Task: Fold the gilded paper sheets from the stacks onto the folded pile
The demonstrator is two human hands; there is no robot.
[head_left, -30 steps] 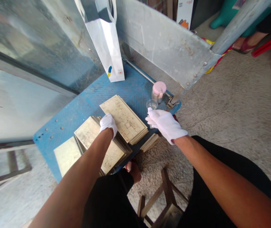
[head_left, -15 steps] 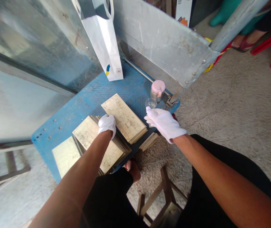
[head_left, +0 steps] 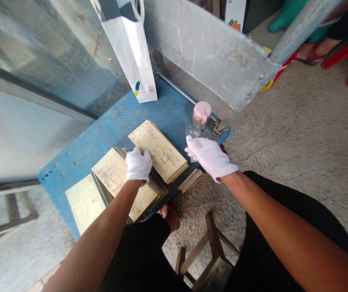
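My left hand (head_left: 138, 164), in a white glove, lies over the middle stack of thin, pale-gold rectangular plates (head_left: 111, 166). Its thumb stands apart from the bent fingers, at the gap beside the right-hand stack of plates (head_left: 158, 150), whose top plate bears dark marks. Nothing shows in that hand. My right hand (head_left: 210, 156), gloved too, hovers by a clear cup (head_left: 193, 131) at the right end of the blue board. Its fingers are curled together; a small pale piece (head_left: 193, 159) shows beneath them, and what they hold is hidden.
More plates (head_left: 85, 198) lie at the left, and a small pile (head_left: 191, 181) overhangs the front edge. A pink-lidded jar (head_left: 202, 113) and a white paper bag (head_left: 134, 61) stand behind. Below is a wooden stool (head_left: 215, 243). Another person's foot (head_left: 314, 52) shows at upper right.
My left hand has loosened from a closed fist, its thumb now apart, and shifted slightly right over the plates. My right hand has stayed nearly still by the cup.
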